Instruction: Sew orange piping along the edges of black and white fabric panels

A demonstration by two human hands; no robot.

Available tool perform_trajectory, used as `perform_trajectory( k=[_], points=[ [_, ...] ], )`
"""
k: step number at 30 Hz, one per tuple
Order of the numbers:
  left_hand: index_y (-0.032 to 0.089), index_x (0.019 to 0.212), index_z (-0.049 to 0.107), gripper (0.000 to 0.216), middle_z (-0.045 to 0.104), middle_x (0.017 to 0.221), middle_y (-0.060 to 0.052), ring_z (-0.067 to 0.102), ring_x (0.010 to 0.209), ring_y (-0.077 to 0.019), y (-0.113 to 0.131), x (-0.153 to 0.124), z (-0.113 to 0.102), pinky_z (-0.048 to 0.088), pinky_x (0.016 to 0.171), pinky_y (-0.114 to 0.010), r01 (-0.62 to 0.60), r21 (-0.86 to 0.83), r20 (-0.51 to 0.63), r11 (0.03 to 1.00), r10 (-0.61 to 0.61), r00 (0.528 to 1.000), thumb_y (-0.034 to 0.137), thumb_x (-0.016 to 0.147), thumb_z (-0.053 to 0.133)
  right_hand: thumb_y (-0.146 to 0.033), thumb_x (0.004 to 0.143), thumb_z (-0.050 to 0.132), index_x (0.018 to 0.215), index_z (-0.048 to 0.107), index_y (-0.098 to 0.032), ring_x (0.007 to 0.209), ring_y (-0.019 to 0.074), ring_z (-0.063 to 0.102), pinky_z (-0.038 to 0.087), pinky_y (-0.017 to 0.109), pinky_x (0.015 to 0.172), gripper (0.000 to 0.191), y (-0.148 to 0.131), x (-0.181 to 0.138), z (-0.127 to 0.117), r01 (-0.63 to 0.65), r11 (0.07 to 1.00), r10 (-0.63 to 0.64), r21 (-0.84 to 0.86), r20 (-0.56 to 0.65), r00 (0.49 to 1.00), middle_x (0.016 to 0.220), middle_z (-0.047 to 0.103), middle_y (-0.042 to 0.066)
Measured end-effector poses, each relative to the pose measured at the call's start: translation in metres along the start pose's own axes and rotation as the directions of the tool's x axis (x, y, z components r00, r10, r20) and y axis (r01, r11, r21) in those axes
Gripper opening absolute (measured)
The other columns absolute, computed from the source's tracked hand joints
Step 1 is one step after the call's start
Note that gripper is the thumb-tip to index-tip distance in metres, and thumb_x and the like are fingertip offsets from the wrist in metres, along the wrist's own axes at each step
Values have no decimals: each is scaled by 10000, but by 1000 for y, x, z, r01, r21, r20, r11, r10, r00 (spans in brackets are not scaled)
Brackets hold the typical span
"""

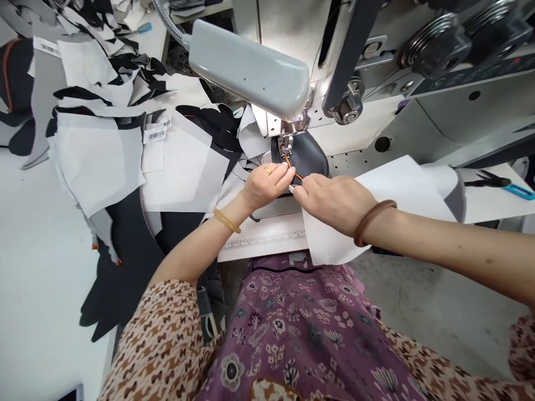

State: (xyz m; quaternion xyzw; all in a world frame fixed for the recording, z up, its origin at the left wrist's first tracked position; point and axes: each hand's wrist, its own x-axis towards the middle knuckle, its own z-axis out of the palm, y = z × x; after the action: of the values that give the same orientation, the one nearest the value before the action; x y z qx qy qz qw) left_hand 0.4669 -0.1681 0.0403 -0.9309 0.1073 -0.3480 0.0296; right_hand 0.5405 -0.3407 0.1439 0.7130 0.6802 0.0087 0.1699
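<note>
My left hand is closed just in front of the sewing machine's presser foot, thumb and fingertips pinched on an orange-edged strip. The strip runs from beneath the foot toward my right hand. My right fingers are closed on its near end, close to the left fingertips. Under the right wrist and forearm spreads a large white panel, which hangs past the table's front edge. A smooth black pad lies behind and beside the foot. What lies under my fingertips is partly hidden.
A grey lamp head hangs low above the needle area. Stacked white and black cut panels cover the left side, some with barcode labels. A printed ruler runs along the front edge. Blue-handled snips lie at the right.
</note>
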Motion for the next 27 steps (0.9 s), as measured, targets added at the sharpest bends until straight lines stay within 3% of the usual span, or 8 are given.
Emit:
perform_trajectory(
  k=[4,7,11,14,19,24,27],
  points=[
    [179,973,647,275,704,862,-70,661,794,-135,8,-4,11,504,692,-265,98,83,-86,992,-91,992,202,942,375,-18,852,180,889,540,-103,728,151,524,158,237,480,372,3,0,-3,-18,1000,17,19,62,998,814,551,113],
    [198,913,660,238,701,784,-19,643,706,-106,7,-2,13,487,640,-234,101,204,-220,974,-55,974,180,920,423,-13,844,179,876,531,-101,706,147,505,161,241,499,364,0,5,-3,-22,1000,21,21,45,999,802,541,112],
    [186,886,647,202,679,725,6,582,627,-99,1,7,8,445,592,-221,90,201,-326,975,-20,945,129,877,454,-20,833,218,890,512,-105,717,151,511,171,238,524,311,3,13,-5,-47,999,47,-2,12,999,797,530,96],
    [175,819,629,217,625,650,-11,527,588,-120,-5,14,4,398,556,-246,62,184,-269,981,-11,963,180,886,423,-29,815,290,925,509,-107,708,144,524,217,231,547,257,9,19,-14,-62,998,62,-7,30,998,804,544,85],
    [180,632,533,356,564,634,-37,518,592,-139,-20,24,-3,342,518,-270,-36,150,-57,988,45,997,274,917,341,-54,783,364,865,545,-111,778,160,565,335,239,631,207,22,28,-39,-85,996,87,-31,75,993,781,567,68],
    [175,680,532,286,585,695,-39,540,602,-139,-34,30,-8,353,515,-268,-121,43,40,992,120,992,299,895,388,-83,742,429,868,582,-83,865,202,584,405,293,706,198,29,36,-49,-96,995,95,13,87,992,844,597,80],
    [175,672,509,264,596,738,-48,560,638,-145,-40,30,-10,384,544,-272,-129,-22,86,991,130,988,275,886,390,-136,793,392,824,588,-37,926,217,579,423,328,768,221,32,40,-46,-95,992,91,81,51,995,856,605,105]
  ],
)
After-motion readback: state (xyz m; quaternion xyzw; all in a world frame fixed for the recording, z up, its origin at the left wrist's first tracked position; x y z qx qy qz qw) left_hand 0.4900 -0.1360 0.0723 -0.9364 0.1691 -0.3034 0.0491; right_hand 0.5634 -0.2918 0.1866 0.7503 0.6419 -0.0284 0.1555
